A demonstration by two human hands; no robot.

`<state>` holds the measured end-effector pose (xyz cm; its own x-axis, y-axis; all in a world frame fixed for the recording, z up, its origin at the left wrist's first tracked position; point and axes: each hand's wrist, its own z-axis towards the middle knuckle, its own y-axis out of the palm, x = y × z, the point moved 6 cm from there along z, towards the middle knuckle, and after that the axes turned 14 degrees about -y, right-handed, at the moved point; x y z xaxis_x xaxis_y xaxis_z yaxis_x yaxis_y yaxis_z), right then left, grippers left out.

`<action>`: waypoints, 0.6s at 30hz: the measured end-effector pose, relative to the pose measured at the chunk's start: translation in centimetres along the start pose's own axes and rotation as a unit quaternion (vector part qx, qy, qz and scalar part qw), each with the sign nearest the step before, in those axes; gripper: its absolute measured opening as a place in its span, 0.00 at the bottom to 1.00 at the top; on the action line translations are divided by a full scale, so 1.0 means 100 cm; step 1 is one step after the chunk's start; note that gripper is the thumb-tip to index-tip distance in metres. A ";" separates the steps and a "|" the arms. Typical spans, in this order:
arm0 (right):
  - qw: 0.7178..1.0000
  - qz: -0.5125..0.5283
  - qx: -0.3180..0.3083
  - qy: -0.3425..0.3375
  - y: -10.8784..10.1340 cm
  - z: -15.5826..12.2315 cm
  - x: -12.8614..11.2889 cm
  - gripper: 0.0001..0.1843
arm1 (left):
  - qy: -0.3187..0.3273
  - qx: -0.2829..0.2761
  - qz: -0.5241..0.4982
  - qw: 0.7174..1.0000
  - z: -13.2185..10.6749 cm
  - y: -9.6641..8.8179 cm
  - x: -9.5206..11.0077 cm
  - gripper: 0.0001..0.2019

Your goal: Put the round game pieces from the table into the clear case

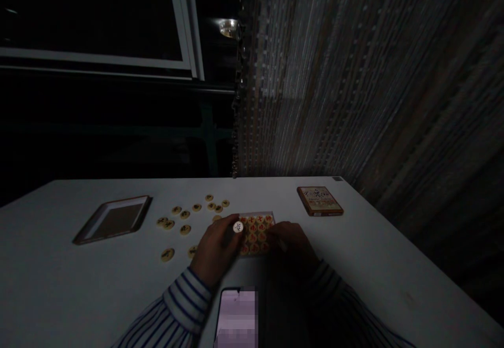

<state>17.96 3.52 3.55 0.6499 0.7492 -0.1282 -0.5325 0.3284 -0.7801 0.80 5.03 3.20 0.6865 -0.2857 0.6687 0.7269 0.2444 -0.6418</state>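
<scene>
A round piece [238,227] is held in the fingertips of the left hand [216,251]. The piece is lifted just above the left edge of a small tray [269,215], which is filled with rows of round pieces with red marks. The right hand [293,243] is laid at the right side of the tray, touching it; it is too dark to tell if it is gripping. More loose pieces [185,229] are spread on the table [59,280] to the left of the left hand. Further left, an open lid [114,219] is seen. A box [319,200] is set beyond the right hand. A phone [237,316] is lying near the left wrist.
</scene>
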 end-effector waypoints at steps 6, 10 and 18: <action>1.000 0.009 0.009 0.018 0.000 -0.003 0.003 0.09 | 0.012 -0.008 -0.004 1.000 -0.003 0.012 0.009 0.16; 0.999 0.000 -0.007 0.045 0.002 -0.004 0.001 0.08 | 0.029 -0.007 0.003 1.000 -0.012 0.021 0.005 0.15; 0.996 0.063 -0.024 0.065 0.006 0.001 -0.008 0.09 | 0.029 -0.026 -0.005 0.999 -0.019 0.022 0.007 0.15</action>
<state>17.06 3.15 3.26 0.6454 0.7012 -0.3030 -0.5897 0.2053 -0.7811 2.81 3.64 1.53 0.6764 -0.3405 0.6531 0.7302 0.1936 -0.6553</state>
